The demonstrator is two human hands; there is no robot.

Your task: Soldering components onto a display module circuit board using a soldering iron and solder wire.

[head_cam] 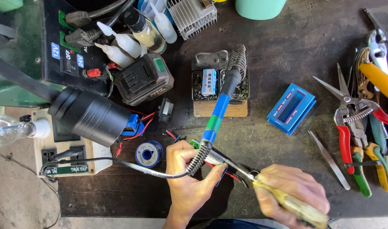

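Gripping small part [211, 157], left hand [189, 178] hides it; right hand [291, 191] clamps blurred pliers [261, 180].

A: Where does your left hand [186, 176] sit?

B: Your left hand enters from six o'clock, forearm rising near the lower middle. The palm faces up and toward three o'clock; the thumb reaches toward three o'clock, and the fingers curl closed at the upper edge, toward twelve o'clock.

A: And your right hand [292, 195]?

B: Your right hand lies at about four o'clock from the left, well within reach but not touching it. Its back faces the camera, knuckles uppermost, fingers wrapped tight into a closed grip, pointing toward ten o'clock. Its wrist leaves the lower edge.
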